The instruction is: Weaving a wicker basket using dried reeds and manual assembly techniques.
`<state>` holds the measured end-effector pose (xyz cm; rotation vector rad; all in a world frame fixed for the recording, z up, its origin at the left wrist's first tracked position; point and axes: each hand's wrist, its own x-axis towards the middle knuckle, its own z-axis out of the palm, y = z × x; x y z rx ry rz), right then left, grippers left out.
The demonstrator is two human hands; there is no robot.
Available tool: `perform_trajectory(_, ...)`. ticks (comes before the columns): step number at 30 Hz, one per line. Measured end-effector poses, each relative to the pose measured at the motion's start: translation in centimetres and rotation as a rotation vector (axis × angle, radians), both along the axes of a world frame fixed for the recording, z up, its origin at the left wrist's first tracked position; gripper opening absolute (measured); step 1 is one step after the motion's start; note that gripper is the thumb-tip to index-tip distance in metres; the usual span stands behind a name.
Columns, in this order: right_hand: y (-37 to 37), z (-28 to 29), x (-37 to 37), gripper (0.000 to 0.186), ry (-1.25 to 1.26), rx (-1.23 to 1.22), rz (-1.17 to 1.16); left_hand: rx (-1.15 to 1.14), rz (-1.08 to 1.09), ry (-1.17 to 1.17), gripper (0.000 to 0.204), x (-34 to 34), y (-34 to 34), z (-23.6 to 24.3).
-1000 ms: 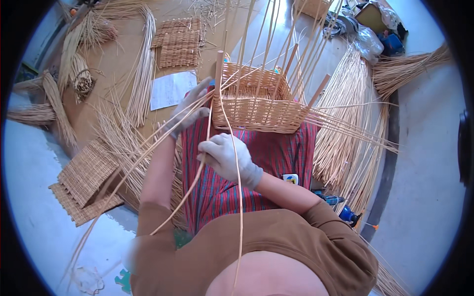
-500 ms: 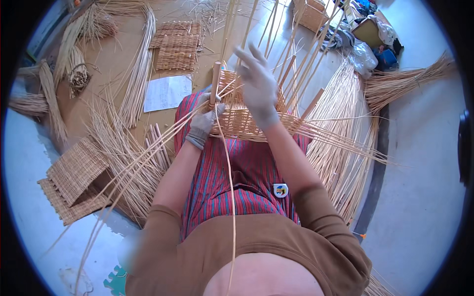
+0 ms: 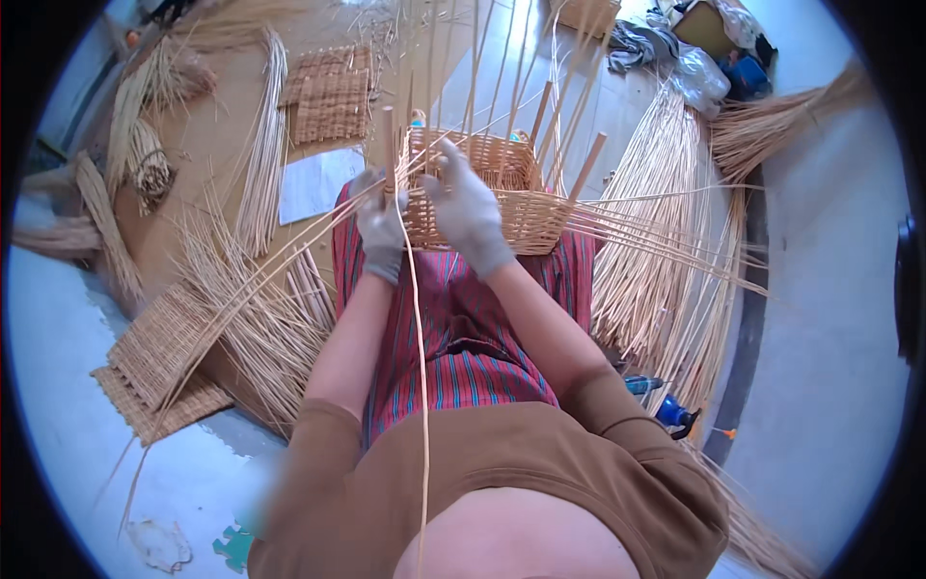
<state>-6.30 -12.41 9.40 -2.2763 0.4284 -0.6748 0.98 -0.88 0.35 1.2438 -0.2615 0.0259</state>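
Note:
A part-woven wicker basket (image 3: 531, 217) sits on my lap, with tall upright willow rods and thick wooden corner posts. At its left corner, my left hand (image 3: 381, 232), in a pale grey glove, is closed around the willow rods beside the left corner post (image 3: 390, 145). One long willow rod (image 3: 417, 338) runs down from there over my front. My right hand (image 3: 470, 212), gloved too, is in front of the basket's near wall. Its fingers are apart, and its fingertips are close to the crossing rods at the left corner.
Loose willow rods (image 3: 646, 222) lie fanned out at the right, more rods (image 3: 260, 338) at the left. Woven panels (image 3: 159, 343) rest at lower left, others (image 3: 330, 92) farther off near a paper sheet (image 3: 320, 183). A blue object (image 3: 675, 413) is beside my right elbow.
My right hand has come down and left, from raised above the basket to its near wall. The basket and left hand appear farther left in view.

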Motion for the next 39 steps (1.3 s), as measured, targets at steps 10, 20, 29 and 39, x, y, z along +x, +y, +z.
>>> perform_trajectory(10, -0.9, -2.7, -1.3, 0.030, -0.373, 0.204, 0.224, 0.435, 0.072, -0.624, 0.027, -5.2, -3.0, 7.7)
perform_trajectory(20, -9.6, 3.9, 3.2, 0.052, -0.318, -0.269, -0.160, 0.881, -0.378, 0.075, 0.036, -2.8, -7.2, 7.8)
perform_trajectory(29, -11.4, 0.3, -10.9, 0.025, -0.243, 0.130, -0.374, 1.003, -0.315, -0.804, 0.078, -8.1, -8.4, 8.7)
perform_trajectory(39, -15.3, -1.5, -12.0, 0.037, 0.206, -0.430, -0.420, 1.435, -0.365, -0.802, 0.057, -9.2, -11.8, 7.7)
